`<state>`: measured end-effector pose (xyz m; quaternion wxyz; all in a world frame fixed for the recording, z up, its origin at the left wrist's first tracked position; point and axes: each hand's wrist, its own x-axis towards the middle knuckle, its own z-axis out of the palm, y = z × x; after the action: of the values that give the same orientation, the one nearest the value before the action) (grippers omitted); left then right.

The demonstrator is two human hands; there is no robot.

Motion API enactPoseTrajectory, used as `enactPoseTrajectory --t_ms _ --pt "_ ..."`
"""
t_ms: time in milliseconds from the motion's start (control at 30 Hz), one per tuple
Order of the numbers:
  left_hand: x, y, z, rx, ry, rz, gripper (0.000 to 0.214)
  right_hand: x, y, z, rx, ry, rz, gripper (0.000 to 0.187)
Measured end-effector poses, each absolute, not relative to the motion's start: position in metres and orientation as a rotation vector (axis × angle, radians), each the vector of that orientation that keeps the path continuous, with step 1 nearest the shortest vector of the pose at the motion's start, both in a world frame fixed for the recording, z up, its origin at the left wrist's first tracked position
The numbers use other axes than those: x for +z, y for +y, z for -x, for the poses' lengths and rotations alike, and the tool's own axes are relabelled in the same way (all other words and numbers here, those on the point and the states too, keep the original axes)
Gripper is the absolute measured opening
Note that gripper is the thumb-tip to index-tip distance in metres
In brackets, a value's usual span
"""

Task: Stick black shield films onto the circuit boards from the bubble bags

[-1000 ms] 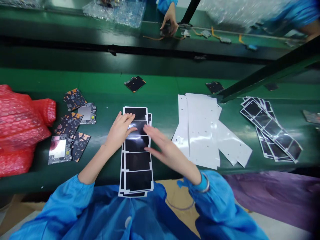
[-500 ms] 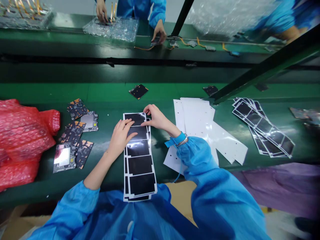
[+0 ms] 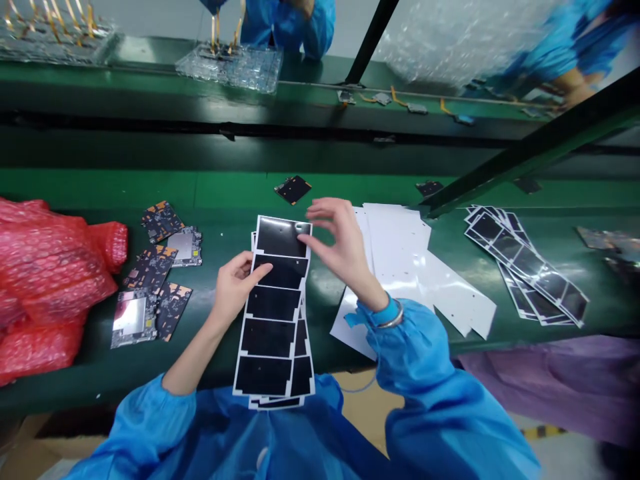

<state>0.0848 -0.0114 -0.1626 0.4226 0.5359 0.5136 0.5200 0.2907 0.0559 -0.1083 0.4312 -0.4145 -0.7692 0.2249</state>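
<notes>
My left hand (image 3: pixel 239 283) grips a white-edged sheet of black rectangular stickers (image 3: pixel 273 303) by its left edge, thumb on top and fingers beneath. This sheet lies tilted over a stack of similar sheets (image 3: pixel 303 377), whose lower right part shows from under it. At the sheet's top right corner is my right hand (image 3: pixel 340 243), its thumb near the black surface and its fingers raised apart from the thumb. A small light spot shows on the top rectangle near that thumb. To the right, white sheets (image 3: pixel 397 240) lie in an overlapping pile, partly behind my right forearm.
Circuit boards (image 3: pixel 150 270) and red bubble wrap (image 3: pixel 50 280) lie at left. More black-sticker strips (image 3: pixel 530 260) are fanned out at right. A single board (image 3: pixel 293 189) lies ahead. A slanted dark post (image 3: pixel 525 147) crosses the right side. Across the bench, a co-worker's blue sleeve (image 3: pixel 320 30) shows.
The top sheet has been lifted and turned off the stack, its lower end swinging left. My left hand now grips its edge; my right hand has moved right and opened. The co-worker's hands have withdrawn.
</notes>
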Motion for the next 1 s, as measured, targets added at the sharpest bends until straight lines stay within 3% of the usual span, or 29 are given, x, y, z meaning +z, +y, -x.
enactPoseTrajectory --t_ms 67,167,367,567,633,767,867,1000 --pt "-0.153 -0.020 -0.088 1.327 1.287 -1.337 0.026 -0.103 0.043 -0.285 0.362 -2.128 0.944 0.024" --pt "-0.140 -0.030 -0.092 1.347 1.284 -1.379 0.019 -0.103 0.029 -0.277 0.342 -2.347 0.744 0.023" --pt "-0.121 -0.040 -0.095 1.292 1.303 -1.749 0.016 -0.098 0.019 -0.281 0.206 -2.360 0.634 0.019" --pt "-0.117 -0.047 -0.105 1.240 1.307 -1.749 0.012 -0.096 0.016 -0.282 -0.068 -2.313 0.536 0.017" --pt "-0.123 -0.048 -0.108 1.244 1.285 -1.656 0.007 -0.099 0.017 -0.284 -0.023 -2.221 0.626 0.019" --pt "-0.150 -0.044 -0.103 1.254 1.489 -1.549 0.038 -0.100 0.025 -0.296 0.180 -1.844 0.961 0.020" --pt "-0.164 -0.042 -0.101 1.215 1.836 -1.626 0.032 -0.096 0.027 -0.297 0.233 -1.502 1.146 0.020" --pt "-0.153 -0.049 -0.107 1.191 1.756 -1.756 0.032 -0.094 0.008 -0.277 0.356 -1.835 0.901 0.021"
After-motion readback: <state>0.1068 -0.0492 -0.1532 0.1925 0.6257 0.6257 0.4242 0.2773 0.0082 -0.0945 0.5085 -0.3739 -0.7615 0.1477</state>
